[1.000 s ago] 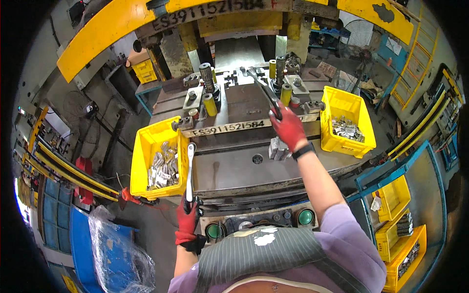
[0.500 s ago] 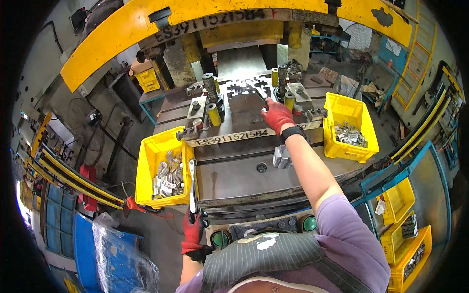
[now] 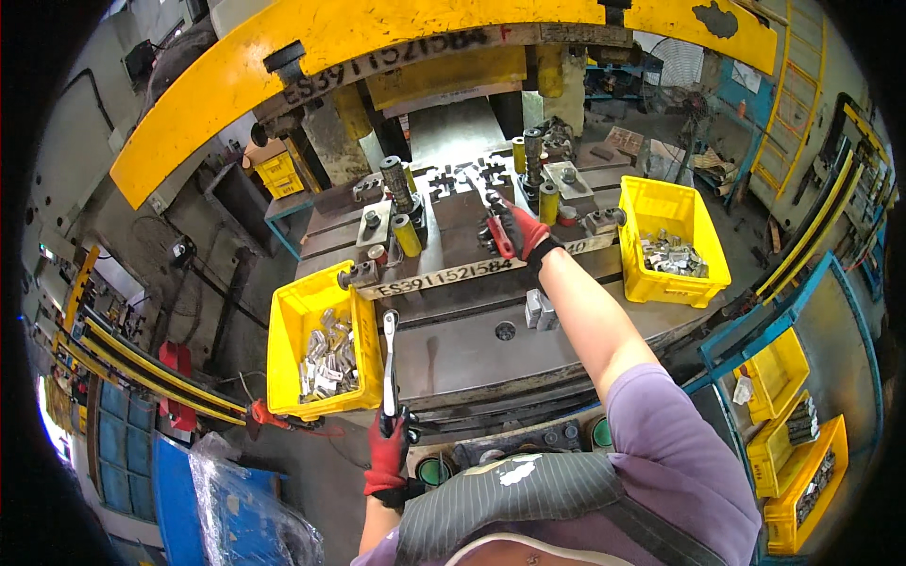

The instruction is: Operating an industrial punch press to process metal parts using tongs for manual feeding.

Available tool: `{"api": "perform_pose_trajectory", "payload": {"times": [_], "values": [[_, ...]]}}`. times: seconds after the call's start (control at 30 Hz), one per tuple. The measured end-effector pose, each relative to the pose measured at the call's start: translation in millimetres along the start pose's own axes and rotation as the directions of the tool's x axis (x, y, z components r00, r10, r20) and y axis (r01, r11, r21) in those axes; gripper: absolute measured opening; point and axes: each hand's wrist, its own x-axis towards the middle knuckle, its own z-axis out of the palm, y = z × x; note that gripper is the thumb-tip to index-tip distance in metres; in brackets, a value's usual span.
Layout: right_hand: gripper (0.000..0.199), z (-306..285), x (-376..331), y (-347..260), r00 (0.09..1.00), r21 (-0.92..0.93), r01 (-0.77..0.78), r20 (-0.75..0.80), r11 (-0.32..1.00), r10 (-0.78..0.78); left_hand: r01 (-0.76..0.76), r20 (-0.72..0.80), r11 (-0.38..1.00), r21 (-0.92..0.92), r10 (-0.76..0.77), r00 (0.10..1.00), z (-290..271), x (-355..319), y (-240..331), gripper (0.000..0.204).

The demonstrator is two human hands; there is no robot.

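My left hand (image 3: 386,453), in a red and black glove, is closed round the handle of a ratchet wrench (image 3: 390,358). The wrench points up and away from me, beside a yellow bin (image 3: 280,354) of small metal parts. My right hand (image 3: 517,231), gloved alike, reaches over the press bed. It grips a slim silver tool with a dark handle (image 3: 478,180), whose kind I cannot make out. The silver end lies over the cut-out shapes of the die (image 3: 442,179). Guide posts (image 3: 396,179) stand at both sides of the die.
A second yellow bin (image 3: 642,283) with metal parts stands at the bed's right end. Small metal blocks (image 3: 538,309) sit on the front of the press bed (image 3: 453,340). Overhead spans the yellow press beam (image 3: 396,38). More yellow bins (image 3: 779,377) are low at the right.
My right hand and its tool have shifted slightly left and nearer to me, and the wrist has turned. My left hand holds the wrench a little farther right. The whole view has tilted slightly.
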Motion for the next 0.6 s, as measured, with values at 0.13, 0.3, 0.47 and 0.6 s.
{"api": "perform_pose_trajectory", "payload": {"times": [0.13,0.3,0.47,0.6], "values": [[0.034,-10,8,-1,0.998,-0.368,0.058,0.043,0.928,-0.045,-0.092,0.006,0.991,0.093,0.092,0.996,-2,-2,3,0.032],[0.036,-9,-9,8,0.989,-0.277,0.144,0.072,0.95,-0.128,-0.12,-0.237,0.988,0.102,0.141,0.961,-33,-15,-15,0.052],[0.04,-20,-139,19,0.913,-0.461,0.387,0.311,0.798,-0.263,-0.065,-0.269,0.987,0.15,0.104,0.957,-58,-40,-5,0.048],[0.034,-74,-236,46,0.806,-0.929,0.346,0.22,0.134,-0.55,-0.104,-0.27,0.964,0.243,0.17,0.948,-109,-90,-50,0.048]]}}
